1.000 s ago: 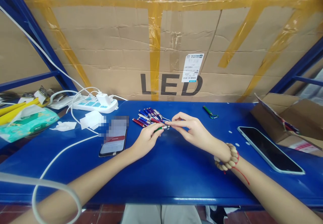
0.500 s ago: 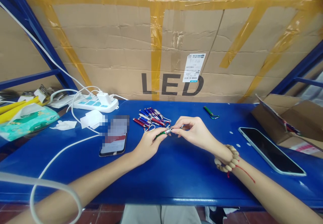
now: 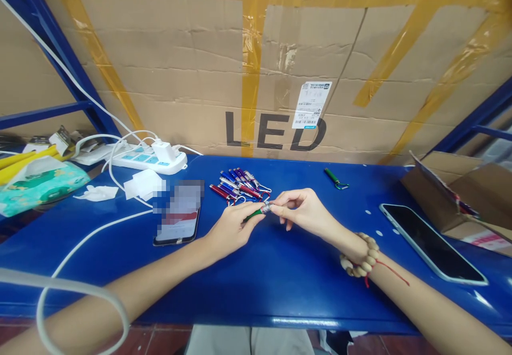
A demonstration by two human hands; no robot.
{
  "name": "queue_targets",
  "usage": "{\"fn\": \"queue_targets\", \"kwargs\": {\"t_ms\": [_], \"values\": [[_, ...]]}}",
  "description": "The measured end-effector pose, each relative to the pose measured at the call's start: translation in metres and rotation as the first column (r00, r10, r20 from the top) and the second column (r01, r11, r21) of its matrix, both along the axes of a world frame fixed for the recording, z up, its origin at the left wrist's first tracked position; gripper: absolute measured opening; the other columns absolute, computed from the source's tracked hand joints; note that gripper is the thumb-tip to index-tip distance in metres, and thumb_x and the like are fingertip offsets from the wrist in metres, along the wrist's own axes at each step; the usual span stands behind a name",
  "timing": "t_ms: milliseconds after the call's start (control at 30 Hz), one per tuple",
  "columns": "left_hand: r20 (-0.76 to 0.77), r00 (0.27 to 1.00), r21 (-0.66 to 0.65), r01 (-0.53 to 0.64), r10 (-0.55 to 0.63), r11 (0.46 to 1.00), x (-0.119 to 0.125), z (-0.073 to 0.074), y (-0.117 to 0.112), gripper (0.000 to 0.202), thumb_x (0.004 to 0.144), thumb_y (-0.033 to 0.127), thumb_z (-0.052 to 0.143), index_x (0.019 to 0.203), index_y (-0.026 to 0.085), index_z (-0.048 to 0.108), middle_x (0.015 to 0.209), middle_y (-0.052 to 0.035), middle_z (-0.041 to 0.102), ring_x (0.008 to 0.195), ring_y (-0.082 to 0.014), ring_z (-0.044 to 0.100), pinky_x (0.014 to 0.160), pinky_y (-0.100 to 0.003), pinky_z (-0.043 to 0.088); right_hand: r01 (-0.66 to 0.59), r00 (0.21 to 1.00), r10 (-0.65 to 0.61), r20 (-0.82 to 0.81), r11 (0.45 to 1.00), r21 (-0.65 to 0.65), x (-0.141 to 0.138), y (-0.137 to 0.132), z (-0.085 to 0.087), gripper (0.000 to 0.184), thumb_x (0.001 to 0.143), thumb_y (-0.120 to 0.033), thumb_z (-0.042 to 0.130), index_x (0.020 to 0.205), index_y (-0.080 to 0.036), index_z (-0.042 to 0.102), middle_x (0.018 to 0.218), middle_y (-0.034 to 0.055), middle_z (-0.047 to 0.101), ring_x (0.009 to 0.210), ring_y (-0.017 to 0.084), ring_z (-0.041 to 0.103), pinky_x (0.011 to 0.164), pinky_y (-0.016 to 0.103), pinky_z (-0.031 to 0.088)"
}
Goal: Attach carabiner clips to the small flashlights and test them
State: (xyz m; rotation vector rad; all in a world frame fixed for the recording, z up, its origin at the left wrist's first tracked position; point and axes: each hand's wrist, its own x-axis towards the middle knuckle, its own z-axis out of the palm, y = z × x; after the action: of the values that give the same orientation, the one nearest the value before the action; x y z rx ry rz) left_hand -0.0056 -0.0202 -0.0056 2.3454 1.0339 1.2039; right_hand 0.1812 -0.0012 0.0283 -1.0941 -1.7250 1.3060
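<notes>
My left hand (image 3: 230,229) is closed around a small green keychain flashlight (image 3: 254,214), its silver end sticking out to the right between thumb and fingers. At that silver end, my right hand (image 3: 302,212) pinches with thumb and index finger; anything small between those fingertips is hidden. Just behind my left hand lies a pile of similar keychain flashlights (image 3: 240,180) in red, blue, purple and silver, some with clips. Another green keychain flashlight (image 3: 330,175) with a carabiner clip lies by itself farther back, to the right.
On the left are a phone (image 3: 178,227) with its screen lit, crumpled tissues (image 3: 144,184), a white power strip (image 3: 176,167) and a looping white cable (image 3: 86,242). A dark-screened phone (image 3: 434,245) and an open carton (image 3: 444,176) are on the right. A large LED carton (image 3: 192,77) stands behind.
The view has shifted slightly. My right fingers have changed position a little at the flashlight's silver end, while my left hand keeps its hold.
</notes>
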Motion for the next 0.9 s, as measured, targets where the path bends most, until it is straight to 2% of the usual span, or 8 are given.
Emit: {"fn": "queue_targets", "kwargs": {"t_ms": [267, 367, 433, 533, 600, 667, 767, 900], "values": [[0.019, 0.999, -0.118, -0.030, 0.032, 0.993, 0.003, 0.008, -0.001, 0.023, 0.085, 0.021, 0.053, 0.103, 0.016, 0.067, 0.092, -0.0051, 0.074, 0.074, -0.0150, 0.069, 0.071, -0.024, 0.054, -0.049, 0.997, 0.044, 0.057, 0.996, 0.079, 0.009, 0.005, 0.010, 0.038, 0.067, -0.046, 0.072, 0.079, -0.010, 0.071, 0.072, 0.0055, 0.066, 0.050, 0.008, 0.054, 0.042, 0.019, 0.048], [0.024, 0.999, -0.135, -0.021, 0.024, 0.991, 0.003, 0.008, 0.000, 0.023, 0.086, 0.020, 0.052, 0.103, 0.017, 0.067, 0.091, -0.0048, 0.074, 0.072, -0.0145, 0.068, 0.069, -0.023, 0.053, -0.065, 0.993, 0.046, 0.105, 0.981, 0.183, 0.009, 0.004, 0.013, 0.034, 0.071, -0.045, 0.068, 0.077, -0.011, 0.070, 0.075, 0.0060, 0.066, 0.051, 0.008, 0.055, 0.042, 0.020, 0.047], [0.017, 1.000, -0.121, 0.003, -0.001, 0.993, 0.002, 0.008, 0.000, 0.023, 0.086, 0.021, 0.051, 0.101, 0.017, 0.068, 0.090, -0.0055, 0.074, 0.074, -0.0151, 0.068, 0.070, -0.024, 0.053, -0.086, 0.984, 0.027, 0.174, 0.935, 0.344, 0.009, 0.002, 0.013, 0.027, 0.076, -0.040, 0.066, 0.072, -0.013, 0.070, 0.074, 0.0058, 0.066, 0.054, 0.009, 0.056, 0.044, 0.019, 0.046], [-0.005, 0.999, -0.059, 0.041, -0.041, 0.997, 0.001, 0.008, -0.001, 0.024, 0.088, 0.022, 0.049, 0.097, 0.016, 0.070, 0.086, -0.0063, 0.073, 0.073, -0.0151, 0.066, 0.068, -0.024, 0.052, -0.120, 0.970, -0.024, 0.241, 0.817, 0.564, 0.009, -0.002, 0.011, 0.022, 0.080, -0.030, 0.063, 0.065, -0.014, 0.066, 0.069, 0.0053, 0.065, 0.061, 0.011, 0.058, 0.048, 0.019, 0.043], [-0.038, 0.998, -0.027, 0.040, -0.041, 0.999, 0.000, 0.007, -0.002, 0.024, 0.089, 0.023, 0.048, 0.098, 0.017, 0.069, 0.079, -0.0053, 0.072, 0.067, -0.0139, 0.063, 0.061, -0.022, 0.050, -0.130, 0.969, -0.034, 0.245, 0.772, 0.622, 0.009, -0.003, 0.008, 0.024, 0.083, -0.029, 0.060, 0.065, -0.014, 0.065, 0.067, 0.0050, 0.063, 0.060, 0.011, 0.057, 0.049, 0.019, 0.042], [-0.081, 0.996, 0.003, 0.028, -0.028, 1.000, -0.002, 0.006, -0.004, 0.025, 0.089, 0.025, 0.046, 0.099, 0.018, 0.069, 0.072, -0.0040, 0.069, 0.060, -0.0126, 0.059, 0.056, -0.021, 0.048, -0.144, 0.972, -0.012, 0.234, 0.758, 0.636, 0.008, -0.004, 0.004, 0.027, 0.085, -0.032, 0.058, 0.065, -0.014, 0.065, 0.066, 0.0047, 0.062, 0.058, 0.010, 0.056, 0.049, 0.020, 0.042], [-0.146, 0.989, 0.050, 0.045, -0.037, 0.998, -0.004, 0.002, -0.005, 0.026, 0.090, 0.026, 0.044, 0.098, 0.017, 0.068, 0.067, -0.0031, 0.064, 0.055, -0.0112, 0.055, 0.053, -0.020, 0.045, -0.167, 0.976, 0.051, 0.213, 0.803, 0.572, 0.007, -0.004, -0.002, 0.032, 0.083, -0.037, 0.059, 0.062, -0.014, 0.063, 0.063, 0.0038, 0.060, 0.055, 0.009, 0.055, 0.049, 0.019, 0.044], [-0.245, 0.968, 0.105, 0.088, -0.060, 0.991, -0.007, 0.000, -0.005, 0.026, 0.092, 0.023, 0.041, 0.096, 0.016, 0.066, 0.071, -0.0045, 0.064, 0.060, -0.0121, 0.056, 0.056, -0.021, 0.046, -0.132, 0.986, 0.099, 0.132, 0.951, 0.278, 0.005, -0.005, -0.008, 0.039, 0.075, -0.048, 0.064, 0.059, -0.013, 0.058, 0.065, 0.0023, 0.058, 0.047, 0.008, 0.055, 0.042, 0.019, 0.047]]}}
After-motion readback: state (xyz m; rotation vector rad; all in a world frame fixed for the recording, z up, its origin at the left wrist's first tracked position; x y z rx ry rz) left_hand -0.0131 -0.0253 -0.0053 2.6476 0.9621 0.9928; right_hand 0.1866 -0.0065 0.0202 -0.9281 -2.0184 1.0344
